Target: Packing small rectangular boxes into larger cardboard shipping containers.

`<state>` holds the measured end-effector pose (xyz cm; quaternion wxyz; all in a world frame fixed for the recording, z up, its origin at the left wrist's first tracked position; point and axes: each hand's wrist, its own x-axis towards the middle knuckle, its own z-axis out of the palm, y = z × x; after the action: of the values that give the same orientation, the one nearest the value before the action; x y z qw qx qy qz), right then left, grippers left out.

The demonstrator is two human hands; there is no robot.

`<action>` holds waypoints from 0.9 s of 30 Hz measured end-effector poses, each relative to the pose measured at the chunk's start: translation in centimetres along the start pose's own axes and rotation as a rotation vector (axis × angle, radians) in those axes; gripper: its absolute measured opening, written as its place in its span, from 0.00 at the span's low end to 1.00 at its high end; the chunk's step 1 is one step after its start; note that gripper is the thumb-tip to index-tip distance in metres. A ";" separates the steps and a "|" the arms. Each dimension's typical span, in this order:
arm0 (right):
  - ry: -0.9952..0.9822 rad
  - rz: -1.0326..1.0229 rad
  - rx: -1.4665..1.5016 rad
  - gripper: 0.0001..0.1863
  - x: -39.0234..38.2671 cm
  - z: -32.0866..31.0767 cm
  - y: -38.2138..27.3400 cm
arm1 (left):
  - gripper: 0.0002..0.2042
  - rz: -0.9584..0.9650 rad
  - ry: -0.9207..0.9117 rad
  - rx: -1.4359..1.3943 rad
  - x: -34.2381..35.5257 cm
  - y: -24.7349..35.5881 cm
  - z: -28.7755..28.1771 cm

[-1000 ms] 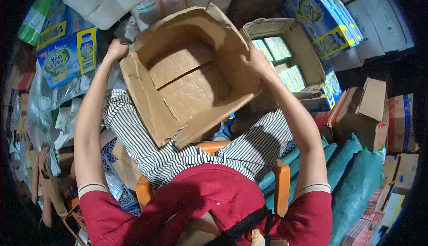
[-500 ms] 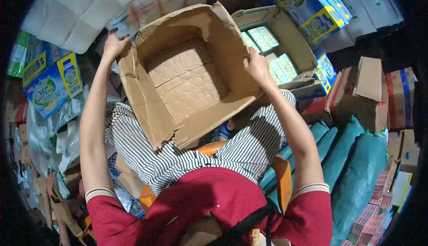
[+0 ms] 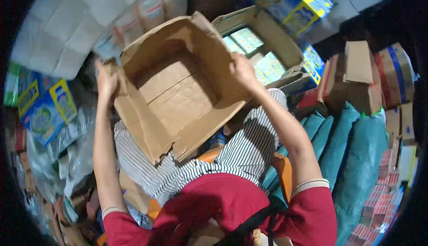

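A large open-topped cardboard box [image 3: 178, 108] rests tilted over my lap, its bare bottom facing up to me. The near rim is torn and creased. At the box's left corner, my left hand [image 3: 106, 80] is closed on the edge, slightly blurred. My right hand [image 3: 244, 71] is closed round the right rim, with its knuckles up. Just beyond it stands a second open carton [image 3: 285, 45], partly hidden by the first box, with several small pale-green printed packs [image 3: 246, 40] inside.
White wrapped packs [image 3: 67, 32] are stacked at the far left. Blue-and-yellow cartons [image 3: 47, 108] stand at left and far right. Long green sacks [image 3: 363, 157] lie by my right side, near brown cartons [image 3: 352, 83]. Clear plastic bags [image 3: 67, 152] lie left. I sit on an orange chair [image 3: 283, 174].
The whole view has turned a little, shifting the surroundings. The box sits slightly lower and further left in view. My left hand has slid lower at its corner; my right hand keeps its hold.
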<state>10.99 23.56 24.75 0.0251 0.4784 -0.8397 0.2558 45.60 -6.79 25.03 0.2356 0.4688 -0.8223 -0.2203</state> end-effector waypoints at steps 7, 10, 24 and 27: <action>-0.135 0.103 -0.058 0.15 0.0 0.2 -1.6 | 0.38 0.031 0.164 -0.073 1.7 1.3 2.5; -0.151 0.164 -0.020 0.14 -0.4 -1.5 -2.2 | 0.32 0.036 0.104 -0.089 3.9 -1.9 3.6; 0.050 0.141 0.022 0.13 -0.9 0.9 0.2 | 0.29 0.640 -0.043 -0.261 2.2 17.0 4.8; 0.044 0.106 0.007 0.13 -1.7 0.8 0.1 | 0.21 0.710 -0.373 -0.444 -5.3 28.4 5.4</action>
<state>11.96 24.60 23.54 0.0281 0.4276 -0.8622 0.2701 25.85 11.76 36.35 0.2390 0.0482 -0.8933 -0.3775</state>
